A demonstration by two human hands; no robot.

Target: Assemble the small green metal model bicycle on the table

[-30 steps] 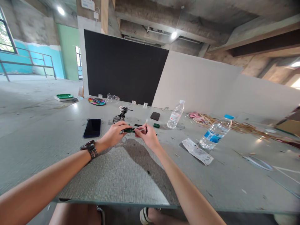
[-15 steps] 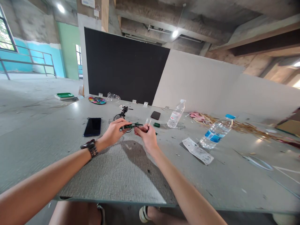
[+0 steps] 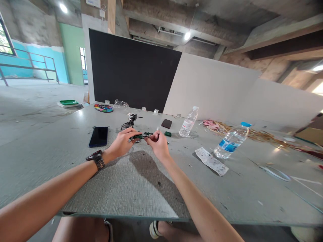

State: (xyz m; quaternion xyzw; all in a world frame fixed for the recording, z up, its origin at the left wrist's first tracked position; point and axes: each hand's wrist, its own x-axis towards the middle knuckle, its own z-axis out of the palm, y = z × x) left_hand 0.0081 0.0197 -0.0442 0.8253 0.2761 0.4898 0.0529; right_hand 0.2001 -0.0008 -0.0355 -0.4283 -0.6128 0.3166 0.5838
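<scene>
My left hand (image 3: 122, 143) pinches a small dark green model part (image 3: 140, 136) just above the grey table (image 3: 131, 188). My right hand (image 3: 158, 145) is closed too, meeting the same part from the right, and a thin pale stick (image 3: 158, 129) pokes up from its fingers. A watch sits on my left wrist (image 3: 96, 158). Behind my hands stands a small black model bicycle (image 3: 129, 122), partly built. A small green block (image 3: 168, 133) lies just right of my hands.
A dark phone (image 3: 98, 136) lies left of my hands, a second dark phone (image 3: 166, 123) farther back. Two water bottles (image 3: 188, 122) (image 3: 230, 140) and a printed paper strip (image 3: 211, 161) are to the right. A paint palette (image 3: 103, 108) and straw litter (image 3: 254, 134) lie at the far edge.
Both hands have lifted the green part slightly off the table and shifted a little away from me. The view has drifted slightly.
</scene>
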